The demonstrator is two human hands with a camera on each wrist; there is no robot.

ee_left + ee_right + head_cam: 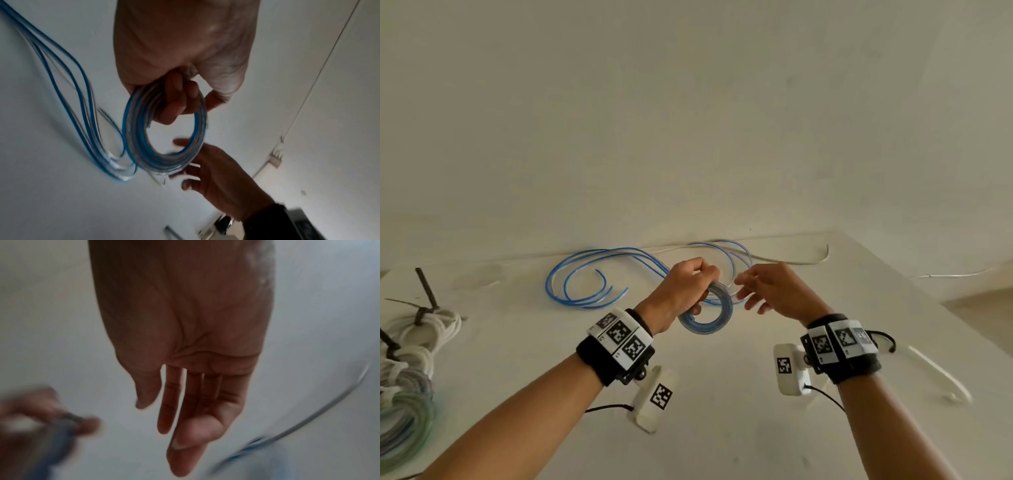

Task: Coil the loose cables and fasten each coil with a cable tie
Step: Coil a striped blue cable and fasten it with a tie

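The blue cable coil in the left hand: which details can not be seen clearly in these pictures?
- Head view: the top of the blue cable coil is hidden under the left hand.
- Left wrist view: the fingers cover the gripped part; whether the right hand touches the coil is unclear.
- Right wrist view: motion blur smears the coil.

Coil point(710, 313): blue and clear-silvery striped cable; loose run of same cable point(589, 274): bright blue beside translucent white. Finished bundles point(410, 370) at left edge: white, pale grey and blue-green tinted cable, bound with dark grey-black cable ties point(426, 291); spare cable tie point(938, 373) at right: white. Wrist bands point(616, 346): black with white panels bearing black-and-white square-code patterns; table point(722, 428): plain off-white.
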